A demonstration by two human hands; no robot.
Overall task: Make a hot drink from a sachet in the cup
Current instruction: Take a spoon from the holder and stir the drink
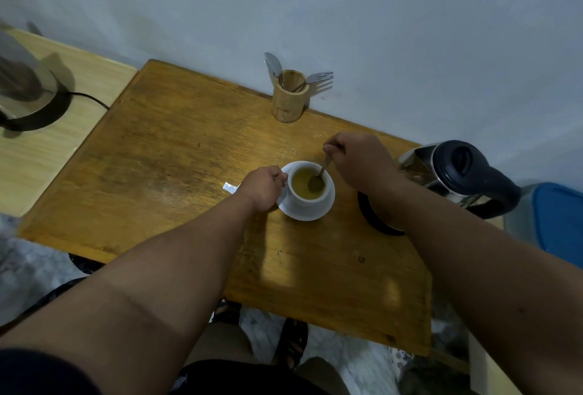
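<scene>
A white cup [299, 200] full of yellowish-brown liquid stands on a white saucer [315, 213] in the middle of the wooden table [164, 173]. My left hand [263, 186] is closed on the cup's left side, at the handle. My right hand [356, 159] pinches the handle of a metal spoon [322, 171] whose bowl dips into the drink. A small white sachet scrap [229, 187] lies on the table just left of my left hand, partly hidden by it.
An electric kettle [457, 173] with a black lid and handle stands on its base right of the cup, behind my right forearm. A bamboo holder [288, 99] with a spoon and fork sits against the wall. Another steel kettle [22, 79] rests on the pale side table at left.
</scene>
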